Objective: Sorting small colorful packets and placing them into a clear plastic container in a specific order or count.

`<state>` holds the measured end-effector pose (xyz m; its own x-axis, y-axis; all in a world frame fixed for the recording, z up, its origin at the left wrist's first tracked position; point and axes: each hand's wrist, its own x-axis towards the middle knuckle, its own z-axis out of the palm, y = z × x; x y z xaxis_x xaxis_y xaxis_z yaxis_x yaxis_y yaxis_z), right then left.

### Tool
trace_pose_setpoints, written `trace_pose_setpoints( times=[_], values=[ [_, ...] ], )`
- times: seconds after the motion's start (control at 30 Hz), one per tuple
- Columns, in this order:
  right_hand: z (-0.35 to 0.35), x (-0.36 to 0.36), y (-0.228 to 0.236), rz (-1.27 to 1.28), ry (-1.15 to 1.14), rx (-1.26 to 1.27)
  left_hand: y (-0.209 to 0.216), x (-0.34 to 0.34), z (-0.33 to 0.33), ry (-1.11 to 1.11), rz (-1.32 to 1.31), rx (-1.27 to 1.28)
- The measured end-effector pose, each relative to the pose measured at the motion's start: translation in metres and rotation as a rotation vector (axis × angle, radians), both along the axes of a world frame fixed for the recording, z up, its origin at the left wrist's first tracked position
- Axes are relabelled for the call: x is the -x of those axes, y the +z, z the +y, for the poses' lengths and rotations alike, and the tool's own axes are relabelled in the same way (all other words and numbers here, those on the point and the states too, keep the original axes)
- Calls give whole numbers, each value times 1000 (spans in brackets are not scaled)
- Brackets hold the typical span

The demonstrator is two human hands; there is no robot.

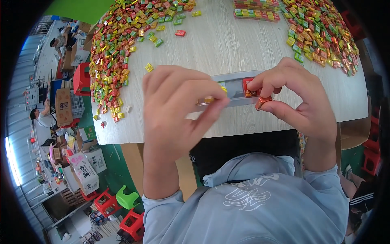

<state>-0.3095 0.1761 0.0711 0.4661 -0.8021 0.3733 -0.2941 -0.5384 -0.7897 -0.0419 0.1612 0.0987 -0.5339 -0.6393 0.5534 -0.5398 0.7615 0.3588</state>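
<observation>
A long clear plastic tray (237, 76) lies across the table in front of me, partly covered by both hands. My left hand (172, 107), blurred by motion, is over its left end with thumb and forefinger tips brought together; whether anything is between them is hidden. Behind those fingers a yellow wrapped piece (222, 86) shows inside the tray. My right hand (294, 95) pinches a small orange-red foil-wrapped candy (263, 102) between thumb and fingers at the tray's near edge. Beside those fingertips a red wrapped piece (248, 86) sits in the tray.
Loose wrapped candies (109, 61) are heaped along the table's left and far side, with another heap (321, 38) at the far right. Filled clear packs (256, 13) are stacked at the far edge. Red stools (83, 79) and cartons (84, 173) stand on the left floor.
</observation>
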Motion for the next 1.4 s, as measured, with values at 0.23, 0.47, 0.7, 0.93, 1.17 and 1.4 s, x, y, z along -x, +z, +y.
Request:
trace_pose_setpoints(
  times=[0.23,0.47,0.7,0.93,1.17,1.4],
  values=[
    [-5,-14,13,-21,-85,85,-17,-19,0,97,163,-78],
    [3,-10,19,-11,-154,-19,-22,-20,-3,96,135,-52],
    [-1,-18,10,94,-113,13,-26,-25,-6,67,115,-42],
    [-2,-31,15,106,-67,-36,-25,-24,-7,71,108,-64],
    [-1,-31,14,69,-64,-27,-24,-24,-7,98,128,-64],
    [-8,-42,17,116,39,132,-25,-23,-8,104,144,-61]
  ],
)
